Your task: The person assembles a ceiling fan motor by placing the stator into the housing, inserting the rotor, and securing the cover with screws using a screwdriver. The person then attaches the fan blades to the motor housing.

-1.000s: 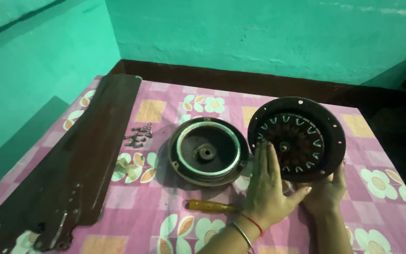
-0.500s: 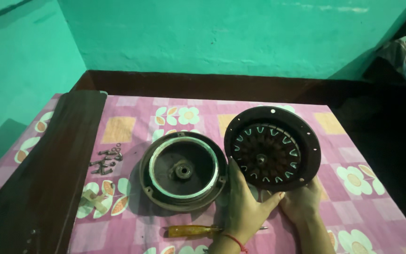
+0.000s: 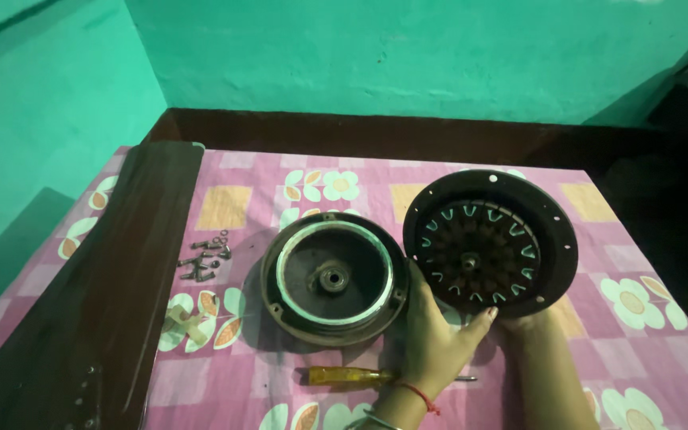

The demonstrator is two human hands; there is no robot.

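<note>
A round dark fan motor plate with copper windings and white slot liners is tilted up on its lower edge, facing me. My left hand grips that lower left edge, thumb and fingers pressed against the rim. Only part of my right hand shows, under the bottom rim, supporting the plate from behind. To the left, a round dark motor cover with a pale inner ring and a centre bearing lies open side up on the cloth. A yellow-handled screwdriver lies just left of my left wrist.
A pink flowered cloth covers the table. Long dark brown fan blades lie along the left side. Several loose screws sit between the blades and the cover. Green walls stand close behind and to the left, with a dark drop to the right.
My left hand slid off the plate's face down to its lower rim. The plate now stands more upright. My view has shifted left and closer.
</note>
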